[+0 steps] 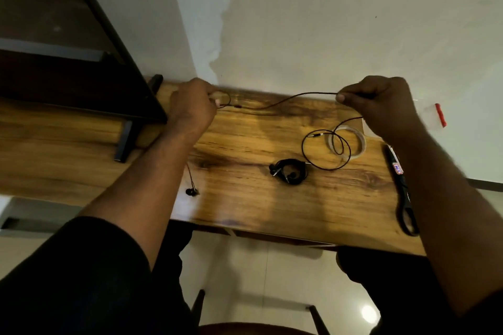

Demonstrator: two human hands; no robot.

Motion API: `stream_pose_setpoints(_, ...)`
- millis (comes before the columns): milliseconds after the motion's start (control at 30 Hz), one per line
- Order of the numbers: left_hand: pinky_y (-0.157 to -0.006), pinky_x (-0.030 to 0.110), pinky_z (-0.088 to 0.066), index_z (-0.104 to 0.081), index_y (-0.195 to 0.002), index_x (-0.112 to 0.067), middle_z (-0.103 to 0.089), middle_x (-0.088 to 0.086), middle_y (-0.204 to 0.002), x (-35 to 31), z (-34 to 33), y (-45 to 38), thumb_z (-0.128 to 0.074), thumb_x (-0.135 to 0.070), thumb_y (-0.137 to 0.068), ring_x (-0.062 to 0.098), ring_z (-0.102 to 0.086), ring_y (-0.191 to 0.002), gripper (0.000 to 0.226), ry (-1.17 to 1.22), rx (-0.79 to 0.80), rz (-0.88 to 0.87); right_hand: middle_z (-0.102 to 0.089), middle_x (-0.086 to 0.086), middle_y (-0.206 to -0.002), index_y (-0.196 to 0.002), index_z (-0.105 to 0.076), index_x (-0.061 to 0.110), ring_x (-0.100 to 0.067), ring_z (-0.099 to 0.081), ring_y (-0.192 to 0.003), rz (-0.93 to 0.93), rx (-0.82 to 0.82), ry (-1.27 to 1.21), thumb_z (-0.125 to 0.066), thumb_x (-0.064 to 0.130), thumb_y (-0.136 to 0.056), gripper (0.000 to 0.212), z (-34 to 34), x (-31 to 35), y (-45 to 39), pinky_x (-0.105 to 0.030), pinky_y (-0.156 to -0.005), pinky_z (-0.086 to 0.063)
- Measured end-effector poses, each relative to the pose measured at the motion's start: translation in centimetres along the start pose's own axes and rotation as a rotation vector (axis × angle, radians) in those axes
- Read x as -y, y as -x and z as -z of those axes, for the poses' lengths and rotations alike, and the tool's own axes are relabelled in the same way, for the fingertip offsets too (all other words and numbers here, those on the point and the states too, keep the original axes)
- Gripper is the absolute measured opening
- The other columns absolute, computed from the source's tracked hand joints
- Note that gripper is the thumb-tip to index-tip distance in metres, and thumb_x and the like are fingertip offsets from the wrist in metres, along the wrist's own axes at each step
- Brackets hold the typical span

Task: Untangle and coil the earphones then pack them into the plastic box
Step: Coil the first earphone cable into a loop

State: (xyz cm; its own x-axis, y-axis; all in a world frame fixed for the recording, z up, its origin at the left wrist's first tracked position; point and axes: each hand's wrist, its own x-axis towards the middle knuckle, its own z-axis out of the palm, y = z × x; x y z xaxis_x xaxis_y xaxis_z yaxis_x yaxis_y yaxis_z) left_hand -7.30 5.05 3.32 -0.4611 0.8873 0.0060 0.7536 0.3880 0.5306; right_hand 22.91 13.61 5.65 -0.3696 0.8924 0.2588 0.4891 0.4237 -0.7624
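Black earphone cable (275, 105) spans left–right above the counter (245, 198), pinched in left hand (190, 106) grip and right hand (381, 106) grip; slack tail loops below right hand, nearer it.

We see a dim, warm-lit scene. Soft shadows fall across the wooden counter (245, 198) and the pale wall (326, 22). A bright glare spot shines on the floor (368, 313) at near right. Edges bend from wide-angle distortion, and both forearms look slightly blurred.
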Motion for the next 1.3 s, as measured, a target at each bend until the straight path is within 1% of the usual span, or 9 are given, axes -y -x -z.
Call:
stream_pose_setpoints(133, -0.105, 0.017, -0.032, -0.054, -0.134, -0.016, -0.054, 0.001, -0.139, -4.7, -0.4, 2.2, -0.061, -0.017, -0.092, 0.010, -0.047, -0.129, 0.043, 0.368, 0.136, -0.231, -0.064, -0.004, -0.070, -0.092, -0.076, 0.008, 0.002, -0.056, -0.063, 0.116, 0.072, 0.098, -0.074, 0.013, -0.080, 0.013, -2.8, 1.0, 0.1, -0.015, -0.062, -0.041)
stream_pose_setpoints(233, -0.099, 0.019, -0.044, -0.065, -0.121, -0.010, -0.065, 0.004, -0.124, -7.0, -1.2, 3.5, -0.064, -0.015, -0.090, 0.007, -0.059, -0.114, 0.031, 0.628, 0.278, -0.262, -0.062, -0.002, -0.068, -0.092, -0.076, 0.008, -0.015, -0.056, -0.062, 0.184, 0.104, 0.089, -0.074, 0.014, -0.080, 0.014, -4.4, 1.9, 0.3, -0.023, -0.058, -0.042)
stream_pose_setpoints(333, -0.077, 0.036, -0.055, -0.075, -0.099, -0.015, -0.074, 0.016, -0.092, -6.6, -2.2, 4.0, -0.070, -0.014, -0.085, 0.028, -0.069, -0.086, 0.014, 0.694, 0.311, -0.262, -0.056, 0.007, -0.064, -0.094, -0.076, 0.011, -0.012, -0.054, -0.061, 0.219, 0.141, 0.071, -0.074, 0.018, -0.080, 0.015, -5.4, 2.3, 0.6, -0.023, -0.055, -0.040)
stream_pose_setpoints(533, -0.065, 0.020, -0.047, -0.075, -0.088, -0.014, -0.068, -0.007, -0.077, -6.3, -1.7, 3.3, -0.070, -0.013, -0.083, 0.004, -0.062, -0.074, 0.007, 0.379, 0.226, -0.352, -0.055, 0.022, -0.069, -0.096, -0.076, 0.013, 0.003, -0.056, -0.064, 0.238, 0.200, 0.078, -0.075, 0.016, -0.079, 0.017, -6.2, 2.7, 0.7, -0.008, -0.058, -0.037)
stream_pose_setpoints(667, -0.072, 0.027, -0.048, -0.071, -0.091, -0.013, -0.067, 0.001, -0.088, -5.0, -1.2, 2.3, -0.062, -0.011, -0.089, 0.014, -0.060, -0.081, 0.010, 0.193, 0.105, -0.430, -0.061, 0.009, -0.069, -0.092, -0.076, 0.011, -0.002, -0.056, -0.063, 0.179, 0.156, 0.081, -0.075, 0.018, -0.079, 0.014, -5.2, 2.5, 0.3, -0.011, -0.059, -0.041)
stream_pose_setpoints(933, -0.082, 0.028, -0.050, -0.070, -0.092, -0.012, -0.069, 0.008, -0.098, 1.9, 3.0, -1.4, -0.057, -0.008, -0.088, 0.023, -0.065, -0.091, 0.014, 0.091, -0.248, -0.001, -0.070, 0.018, -0.069, -0.090, -0.073, 0.017, 0.003, -0.063, -0.066, -0.046, 0.024, -0.051, -0.078, 0.020, -0.076, 0.015, 1.5, 0.0, -0.7, -0.019, -0.069, -0.050)
stream_pose_setpoints(1067, -0.080, 0.025, -0.048, -0.071, -0.092, -0.011, -0.071, 0.009, -0.097, 1.4, 2.2, -1.3, -0.059, -0.007, -0.088, 0.023, -0.066, -0.091, 0.014, 0.056, -0.220, 0.009, -0.070, 0.011, -0.068, -0.088, -0.075, 0.016, -0.009, -0.064, -0.069, -0.032, -0.005, -0.096, -0.078, 0.018, -0.076, 0.013, 1.2, -0.4, -0.6, -0.029, -0.071, -0.051)
stream_pose_setpoints(1200, -0.084, 0.027, -0.051, -0.073, -0.089, -0.014, -0.072, 0.006, -0.097, 0.4, 1.0, -0.9, -0.064, -0.009, -0.085, 0.020, -0.067, -0.092, 0.012, 0.106, -0.163, -0.028, -0.066, 0.015, -0.065, -0.090, -0.074, 0.011, 0.002, -0.060, -0.063, 0.008, -0.003, -0.099, -0.076, 0.016, -0.079, 0.013, 0.1, -0.2, -0.7, -0.016, -0.062, -0.044)
stream_pose_setpoints(1300, -0.094, 0.022, -0.044, -0.069, -0.112, -0.012, -0.069, 0.008, -0.115, -1.0, 0.4, -0.3, -0.067, -0.019, -0.086, 0.019, -0.063, -0.106, 0.026, 0.131, -0.087, -0.078, -0.067, 0.005, -0.073, -0.088, -0.073, 0.017, -0.003, -0.060, -0.067, 0.037, 0.019, -0.091, -0.076, 0.016, -0.079, 0.010, -0.8, 0.3, -0.5, -0.021, -0.065, -0.046)
